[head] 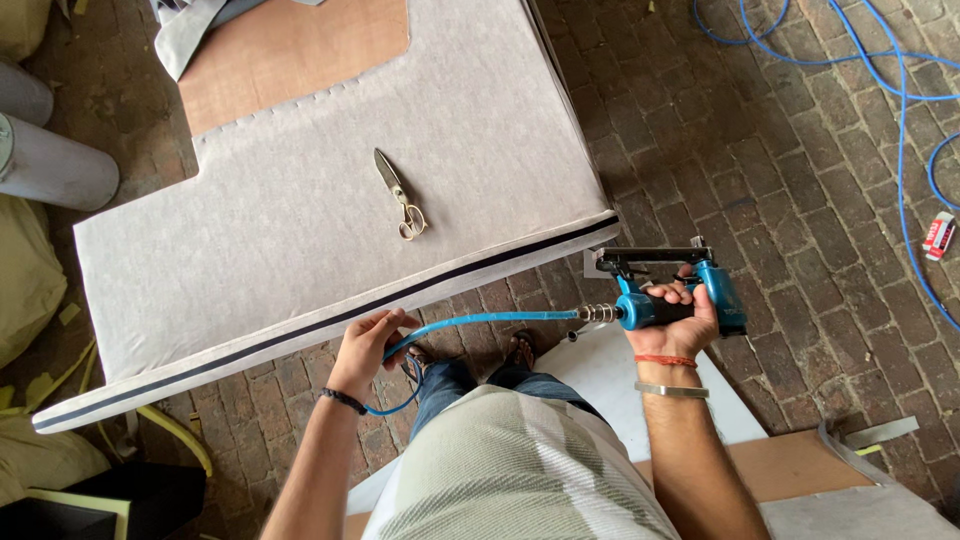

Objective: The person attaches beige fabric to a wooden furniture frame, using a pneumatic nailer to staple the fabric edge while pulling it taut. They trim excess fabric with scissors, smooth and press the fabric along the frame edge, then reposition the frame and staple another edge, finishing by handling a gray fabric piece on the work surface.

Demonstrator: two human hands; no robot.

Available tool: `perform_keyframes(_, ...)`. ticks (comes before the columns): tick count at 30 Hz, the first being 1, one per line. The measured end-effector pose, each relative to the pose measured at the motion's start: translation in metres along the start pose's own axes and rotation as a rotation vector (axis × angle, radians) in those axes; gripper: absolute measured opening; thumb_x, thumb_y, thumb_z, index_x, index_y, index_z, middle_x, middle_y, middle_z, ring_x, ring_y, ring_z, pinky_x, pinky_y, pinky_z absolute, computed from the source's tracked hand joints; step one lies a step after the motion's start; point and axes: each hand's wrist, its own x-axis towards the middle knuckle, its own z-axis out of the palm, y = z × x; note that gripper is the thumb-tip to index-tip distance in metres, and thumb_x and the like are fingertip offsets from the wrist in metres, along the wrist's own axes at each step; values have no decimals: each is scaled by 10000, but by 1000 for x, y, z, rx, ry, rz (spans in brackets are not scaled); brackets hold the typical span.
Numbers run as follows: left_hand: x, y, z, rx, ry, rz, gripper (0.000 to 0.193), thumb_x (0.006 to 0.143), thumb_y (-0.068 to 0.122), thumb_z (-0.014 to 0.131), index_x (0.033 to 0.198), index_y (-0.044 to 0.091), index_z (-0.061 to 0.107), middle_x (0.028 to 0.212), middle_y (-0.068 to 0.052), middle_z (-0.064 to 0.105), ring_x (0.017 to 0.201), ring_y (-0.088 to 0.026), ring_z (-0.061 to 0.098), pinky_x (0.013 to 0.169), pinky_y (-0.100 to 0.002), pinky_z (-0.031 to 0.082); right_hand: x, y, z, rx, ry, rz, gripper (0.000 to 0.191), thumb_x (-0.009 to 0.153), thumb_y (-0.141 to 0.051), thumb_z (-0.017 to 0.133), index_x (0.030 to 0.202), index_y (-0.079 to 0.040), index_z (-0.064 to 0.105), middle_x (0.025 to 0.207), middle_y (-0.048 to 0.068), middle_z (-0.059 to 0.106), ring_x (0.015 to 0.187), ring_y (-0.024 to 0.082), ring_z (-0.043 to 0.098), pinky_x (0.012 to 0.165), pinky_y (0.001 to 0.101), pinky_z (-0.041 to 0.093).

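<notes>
Right hand (682, 318) is wrapped around the grip of a teal pneumatic staple gun (668, 290), fingers clamped on the handle, its long black magazine pointing at the near corner of the upholstered panel (300, 230). The gun sits just off that corner, over the brick floor (790, 190), and whether its nose touches the fabric is hard to say from up here. A smooth blue air hose (490, 320) runs from the metal coupling at the gun's rear across to the left hand (368, 345), whose fingers curl around the hose while pressed up against the panel's lower edge; the hose then loops down past the wrist. The panel is a big flat slab in pale grey, soft-looking fabric with a dark piping stripe (330, 322) along its front edge, and a bare brown board patch (290, 55) showing at the top, cut off by the frame. Metal scissors (400, 195) lie closed on the fabric, gold-toned handles toward the person. More blue hose (900, 120) snakes over the herringbone bricks at right, beside a small red-and-white box (938, 236), too small to read. Grey cylinders (55, 160) poke in at left, half cut off.
</notes>
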Motion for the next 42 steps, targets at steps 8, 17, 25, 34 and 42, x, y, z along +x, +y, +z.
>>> perform_keyframes(8,-4,4,18,48,-5,-15,390,1024,383,556,970,77,793,561,-14,594,485,-94,499,470,-269,400,3,-15,5,-30,23,-40,250,963,-247,564,1121,-73,650,633,-41,532,583,118,565,626,287,536)
perform_keyframes(17,0,0,16,48,-10,-23,380,1025,379,571,985,72,793,586,-14,620,510,-93,549,491,-270,439,10,-13,0,-19,30,-27,249,979,-252,536,1102,-65,644,635,-38,518,594,129,559,633,306,532)
perform_keyframes(25,15,-20,3,79,-78,-111,349,1028,357,566,1069,88,784,573,2,575,492,-81,486,469,-256,378,30,5,-9,-60,-37,36,244,993,-272,534,1085,-67,631,652,-38,510,620,134,559,669,320,537)
perform_keyframes(34,26,-55,-28,-82,-65,-102,350,1023,351,575,1132,77,762,762,-12,702,636,-91,654,552,-247,509,45,46,3,-104,-41,129,283,1023,-311,523,1079,-68,658,655,-47,498,626,131,557,671,319,532)
perform_keyframes(42,11,-56,-66,-173,93,-107,378,1001,363,551,1242,121,713,1034,-23,811,953,-163,759,865,-371,572,39,107,28,-249,-60,213,258,1006,-327,521,1035,-108,654,655,-65,511,622,109,536,656,290,518)
